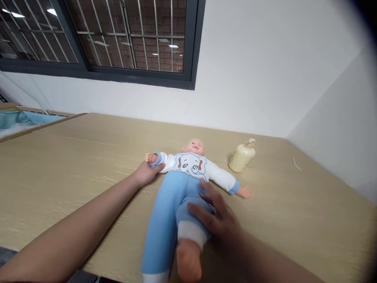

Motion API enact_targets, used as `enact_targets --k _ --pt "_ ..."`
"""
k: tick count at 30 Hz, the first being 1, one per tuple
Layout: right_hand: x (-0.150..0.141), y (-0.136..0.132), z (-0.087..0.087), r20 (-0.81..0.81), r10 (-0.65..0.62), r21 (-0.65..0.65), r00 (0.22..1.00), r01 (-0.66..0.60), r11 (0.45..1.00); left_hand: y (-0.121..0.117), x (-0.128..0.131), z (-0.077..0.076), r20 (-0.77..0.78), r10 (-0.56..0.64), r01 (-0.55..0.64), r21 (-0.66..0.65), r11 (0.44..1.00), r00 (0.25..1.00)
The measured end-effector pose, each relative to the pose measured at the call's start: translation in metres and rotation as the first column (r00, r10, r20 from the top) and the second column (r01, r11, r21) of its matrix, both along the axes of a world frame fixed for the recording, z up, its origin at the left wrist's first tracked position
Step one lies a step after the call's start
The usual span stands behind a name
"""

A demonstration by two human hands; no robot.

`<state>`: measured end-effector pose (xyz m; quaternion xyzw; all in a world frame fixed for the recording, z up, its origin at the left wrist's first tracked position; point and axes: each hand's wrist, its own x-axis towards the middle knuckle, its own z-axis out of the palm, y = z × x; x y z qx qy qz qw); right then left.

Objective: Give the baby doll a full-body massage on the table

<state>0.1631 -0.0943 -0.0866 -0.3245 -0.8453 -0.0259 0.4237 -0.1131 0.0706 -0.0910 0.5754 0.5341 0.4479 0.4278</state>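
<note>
A baby doll [191, 161] lies on its back on the table, its head toward the wall. It wears a white top with an elephant face and blue trousers [165, 220] with white cuffs. My left hand [147, 173] is closed around the doll's arm at the left, near its blue cuff; most of the fingers are hidden. My right hand [220, 216] lies around the doll's bent, raised leg [191, 220], with thumb and forefinger apart on the blue cloth. The bare foot [188, 259] of that leg points toward me. The other leg stretches out straight.
A cream pump bottle [243, 156] stands on the table [294, 212], beyond the doll's outstretched arm. Farther right lies a thin pale strip [297, 164]. At the far left is a wooden-edged bin with blue cloth [32, 118]. Behind rise a white wall and a barred window [129, 39].
</note>
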Motion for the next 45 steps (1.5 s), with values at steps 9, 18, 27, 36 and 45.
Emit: enact_targets --k 9,18,27,36,45 --pt "0.011 0.025 -0.007 0.133 -0.069 -0.114 0.989 0.084 0.99 -0.008 0.009 0.01 -0.642 -0.081 0.245 0.171 0.954 0.763" --pt "0.013 0.032 -0.016 0.101 -0.026 -0.129 0.995 0.039 0.991 -0.007 0.01 0.005 -0.711 -0.089 0.255 0.131 0.958 0.698" --pt "0.013 0.004 0.01 0.087 0.172 -0.221 0.981 -0.149 0.964 0.007 -0.002 -0.002 -0.094 0.009 -0.001 0.075 0.997 0.996" --pt "-0.002 -0.016 0.015 0.345 0.325 -0.37 0.881 -0.191 0.909 0.012 -0.004 -0.011 0.09 -0.043 0.043 0.006 0.999 0.995" --pt "-0.009 -0.018 0.006 0.384 0.27 -0.235 0.883 -0.189 0.953 0.003 -0.002 0.001 -0.237 0.05 -0.018 0.137 0.99 0.97"
